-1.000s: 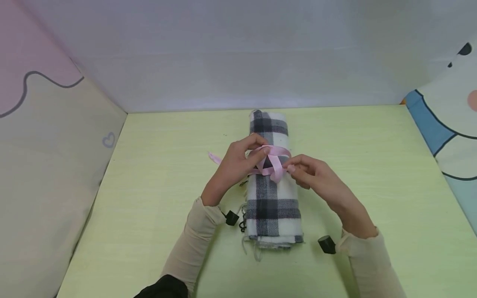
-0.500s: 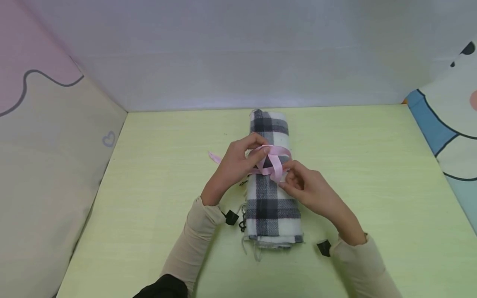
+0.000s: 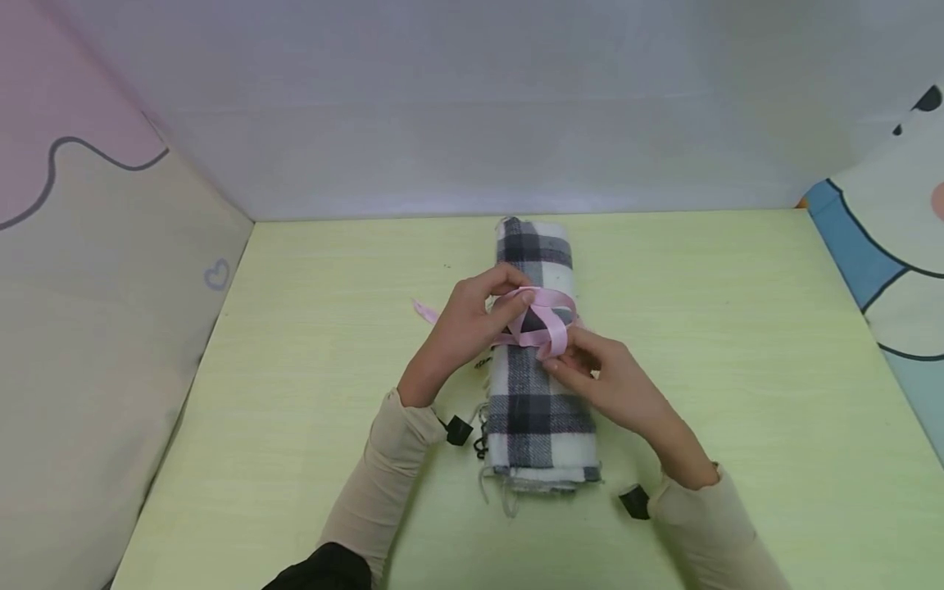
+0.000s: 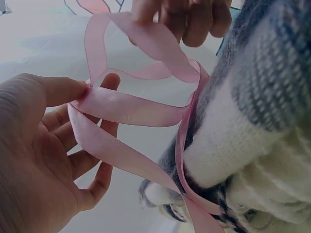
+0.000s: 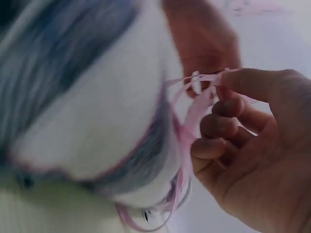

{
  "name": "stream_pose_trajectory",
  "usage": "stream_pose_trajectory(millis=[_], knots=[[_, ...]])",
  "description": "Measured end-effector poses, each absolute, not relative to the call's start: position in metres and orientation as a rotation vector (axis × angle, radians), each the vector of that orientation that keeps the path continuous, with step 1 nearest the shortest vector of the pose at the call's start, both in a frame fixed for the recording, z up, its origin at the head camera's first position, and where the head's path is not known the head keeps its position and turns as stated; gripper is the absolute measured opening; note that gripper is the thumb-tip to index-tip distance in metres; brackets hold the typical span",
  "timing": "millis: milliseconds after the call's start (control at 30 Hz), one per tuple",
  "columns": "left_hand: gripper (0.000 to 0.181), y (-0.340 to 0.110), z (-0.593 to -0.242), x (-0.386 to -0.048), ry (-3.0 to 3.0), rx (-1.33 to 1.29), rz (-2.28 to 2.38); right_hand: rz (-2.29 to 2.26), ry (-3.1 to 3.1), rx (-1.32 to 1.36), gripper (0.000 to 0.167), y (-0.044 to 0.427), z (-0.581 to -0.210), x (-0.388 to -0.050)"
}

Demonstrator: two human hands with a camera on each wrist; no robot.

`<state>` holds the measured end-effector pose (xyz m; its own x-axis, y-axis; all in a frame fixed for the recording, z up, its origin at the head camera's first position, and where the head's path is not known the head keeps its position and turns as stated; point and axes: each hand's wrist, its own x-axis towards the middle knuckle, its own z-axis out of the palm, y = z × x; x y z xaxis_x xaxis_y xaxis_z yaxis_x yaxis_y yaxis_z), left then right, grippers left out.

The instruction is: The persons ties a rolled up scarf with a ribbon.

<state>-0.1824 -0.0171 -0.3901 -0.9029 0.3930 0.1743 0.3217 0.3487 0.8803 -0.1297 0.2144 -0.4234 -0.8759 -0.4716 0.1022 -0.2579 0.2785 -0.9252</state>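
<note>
A rolled, plaid scarf point(image 3: 542, 418) in white and dark grey lies lengthwise on the pale yellow-green table, with fringe at its near end. Around its middle runs a pink satin ribbon point(image 3: 553, 297). My left hand point(image 3: 468, 319) pinches the ribbon between thumb and index finger above the scarf; in the left wrist view a loop point(image 4: 131, 109) spreads from that pinch. From the right, my right hand point(image 3: 619, 381) pinches another part of the ribbon. Its thumb and fingers point(image 5: 218, 124) appear close to the scarf in the right wrist view, where the picture is blurred.
The table point(image 3: 317, 328) extends on both sides of the scarf. A pale wall point(image 3: 472, 156) stands along its back edge, with printed panels left and right. Each sleeve carries a small black wrist camera point(image 3: 459, 430).
My right hand has moved down and left along the ribbon, taking a new pinch and drawing the ribbon's hanging part slightly aside. The left hand has kept its place.
</note>
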Motion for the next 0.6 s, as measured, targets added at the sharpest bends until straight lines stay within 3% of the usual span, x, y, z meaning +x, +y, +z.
stream_pose_trajectory(millis=[367, 600], knots=[[0.011, -0.018, -0.391, -0.182, 2.508, 0.692, 1.631, -1.920, 1.059, -0.419, 0.024, 0.245, -0.408, -0.134], [0.011, -0.017, -0.389, -0.183, 2.530, 0.672, 1.627, -1.896, 1.010, -0.437, 0.023, 0.248, -0.410, -0.133]])
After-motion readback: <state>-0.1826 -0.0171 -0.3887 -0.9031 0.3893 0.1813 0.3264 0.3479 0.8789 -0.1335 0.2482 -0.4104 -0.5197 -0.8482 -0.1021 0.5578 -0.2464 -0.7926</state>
